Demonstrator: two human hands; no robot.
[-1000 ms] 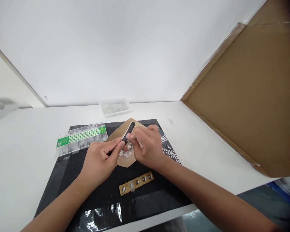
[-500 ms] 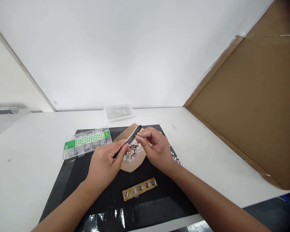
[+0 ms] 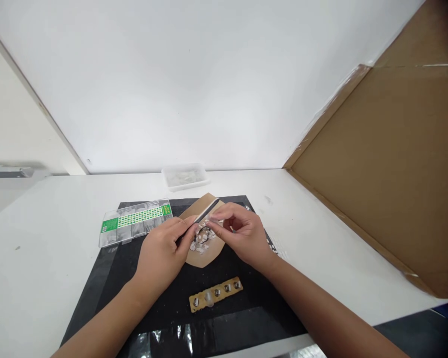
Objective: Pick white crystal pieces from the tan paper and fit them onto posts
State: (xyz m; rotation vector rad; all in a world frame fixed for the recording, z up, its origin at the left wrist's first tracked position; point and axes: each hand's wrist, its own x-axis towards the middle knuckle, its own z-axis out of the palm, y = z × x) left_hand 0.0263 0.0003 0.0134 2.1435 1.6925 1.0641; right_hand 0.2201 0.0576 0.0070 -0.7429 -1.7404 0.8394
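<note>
My left hand (image 3: 165,252) is closed around the lower end of a nail file (image 3: 208,210), dark on its face with a pale edge, which slants up to the right. Beside the file, the thumb and fingers of my right hand (image 3: 242,233) are pinched together at its edge. A tiny pale piece seems to sit at those fingertips, too small to name. Below both hands lies a sheet of brown paper (image 3: 203,261) bearing a heap of small whitish flakes (image 3: 201,243).
A black mat (image 3: 149,303) covers the table's middle. On it, nearer me, lies a tan strip (image 3: 221,293) with several small metallic mounts and one clear piece. A clear compartment box with a green label (image 3: 134,221) is at left, a translucent tray (image 3: 184,178) behind, cardboard (image 3: 377,174) at right.
The file has turned so that its pale edge shows more and its dark face less. My right hand has shifted slightly down along it. The whole view has moved a little.
</note>
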